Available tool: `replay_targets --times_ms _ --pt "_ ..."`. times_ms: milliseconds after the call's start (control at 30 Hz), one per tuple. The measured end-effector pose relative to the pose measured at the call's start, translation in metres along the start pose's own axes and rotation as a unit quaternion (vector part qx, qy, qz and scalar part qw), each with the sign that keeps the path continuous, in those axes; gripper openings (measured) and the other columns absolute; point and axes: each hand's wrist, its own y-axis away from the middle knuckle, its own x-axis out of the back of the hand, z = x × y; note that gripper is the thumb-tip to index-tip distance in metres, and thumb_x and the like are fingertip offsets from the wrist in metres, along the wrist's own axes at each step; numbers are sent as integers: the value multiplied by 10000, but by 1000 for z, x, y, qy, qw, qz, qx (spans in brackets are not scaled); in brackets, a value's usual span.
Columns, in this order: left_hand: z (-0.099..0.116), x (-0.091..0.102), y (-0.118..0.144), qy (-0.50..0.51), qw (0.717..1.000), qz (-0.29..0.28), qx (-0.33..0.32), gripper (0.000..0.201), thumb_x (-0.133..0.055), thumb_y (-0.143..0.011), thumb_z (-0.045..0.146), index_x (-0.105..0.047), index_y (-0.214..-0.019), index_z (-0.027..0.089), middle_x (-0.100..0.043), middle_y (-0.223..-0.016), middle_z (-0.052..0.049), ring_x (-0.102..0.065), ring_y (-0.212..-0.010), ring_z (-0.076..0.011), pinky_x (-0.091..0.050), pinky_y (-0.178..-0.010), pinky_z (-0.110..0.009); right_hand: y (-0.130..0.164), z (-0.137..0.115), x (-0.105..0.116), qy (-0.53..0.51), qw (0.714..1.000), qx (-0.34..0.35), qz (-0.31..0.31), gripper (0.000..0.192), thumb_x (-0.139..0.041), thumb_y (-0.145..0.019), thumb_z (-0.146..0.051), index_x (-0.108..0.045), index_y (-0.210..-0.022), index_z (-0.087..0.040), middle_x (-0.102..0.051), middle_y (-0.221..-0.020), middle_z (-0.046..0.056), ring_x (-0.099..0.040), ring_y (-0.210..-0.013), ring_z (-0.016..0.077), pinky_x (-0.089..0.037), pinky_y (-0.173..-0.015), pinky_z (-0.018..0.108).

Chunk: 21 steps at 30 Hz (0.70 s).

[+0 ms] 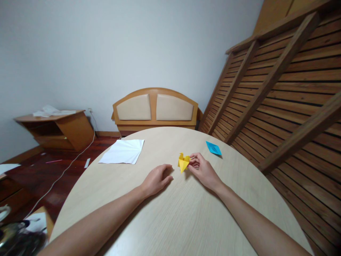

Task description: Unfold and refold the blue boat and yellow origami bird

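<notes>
yellow folded paper [183, 163] pinched at one edge by right hand [201, 168], lifted just off the round table [186, 213] — folds kept uncrushed; left hand [156, 179] loosely curled, empty, resting just beside — blue folded paper [213, 148] apart.

Pretty plain room: pale grey-white wall [106, 46] at the far side, dark reddish wood floor [53, 170] on the left. A round light-wood table [173, 220] fills the near part. Far behind it sits a wooden headboard [155, 108] with two beige pads. Slatted wooden frame [287, 89] leans on the right, low wooden cabinet [57, 129] far left. Soft, even light.
</notes>
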Motion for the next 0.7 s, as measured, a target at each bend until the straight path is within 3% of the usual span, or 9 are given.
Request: replay_targets --times_ms 133,300,467,700 --pt "3 1 1 -38 999 -13 -20 387 -632 -867 282 -577 -1236 177 -659 -1218 -131 -614 -1128 -272 -480 -984 -428 -11 8 35 47 994 -4 103 328 -644 -808 -344 -499 -1070 -210 -679 -880 49 -676 -753 197 -545 -660 321" --pt "4 2 2 -49 998 -15 -28 377 -607 -884 291 -564 -1241 177 -651 -1216 -133 -602 -1129 -277 -468 -984 -429 -16 22 89 172 958 -77 216 421 -692 -738 -350 -487 -1079 -212 -688 -846 44 -666 -648 203 -517 -611 332" --pt "3 1 2 -58 998 -23 -31 381 -594 -894 295 -547 -1252 175 -639 -1237 -134 -591 -1147 -281 -463 -993 -441 -7 37 117 308 918 -129 215 470 -732 -692 -320 -501 -1084 -204 -709 -783 57 -693 -728 261 -467 -600 323" --pt "5 1 1 -70 997 -29 -28 372 -584 -898 298 -545 -1245 169 -636 -1241 -133 -586 -1160 -283 -462 -1006 -448 1 48 129 389 877 -202 198 436 -703 -685 -272 -521 -1077 -208 -707 -710 38 -691 -733 284 -426 -595 329"
